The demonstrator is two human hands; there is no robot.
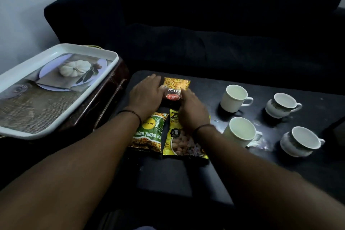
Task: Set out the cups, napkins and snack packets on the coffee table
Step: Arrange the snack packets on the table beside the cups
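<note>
Foil mixture packet (pixel 176 90), beyond the green packet (pixel 149 132), is pinched between left hand (pixel 146 95) and right hand (pixel 192 112), being laid down; napkins likely follow.

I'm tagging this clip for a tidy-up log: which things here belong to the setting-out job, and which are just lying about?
Part of the job:
red mixture packet, under both hands
green packet
yellow packet
four cups
coffee table

Just there:
white tray
dark sofa

No napkins are clearly visible.

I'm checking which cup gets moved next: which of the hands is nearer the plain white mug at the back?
Right. The right hand rests on the packets beside the mug; the left hand lies farther left.
</note>
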